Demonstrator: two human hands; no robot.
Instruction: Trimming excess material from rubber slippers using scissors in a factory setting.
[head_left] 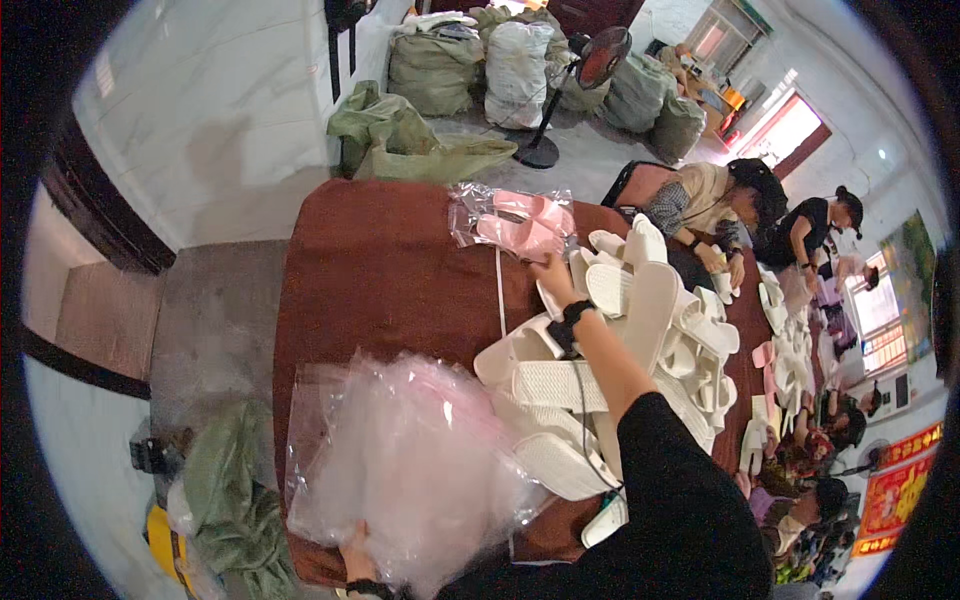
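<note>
A pair of pink slide slippers (522, 225) in a clear plastic bag lies at the far side of the brown-covered table (390, 270). Reaching out, my right hand (552, 276) has its fingers closed at the near edge of that bagged pair. My left hand (357, 553) grips the lower edge of a bunch of clear plastic bags (420, 470) at the near left; the bags are partly blurred, and plastic covers some of the fingers. Many loose white slippers (560, 385) are heaped beneath and beside my right forearm, some sole up.
Across the table's right side a person (705, 205) handles a white slipper; more people sit farther along. A standing fan (600, 60) and stuffed sacks (430, 70) stand beyond the far edge. A green sack (230, 490) lies on the floor at left.
</note>
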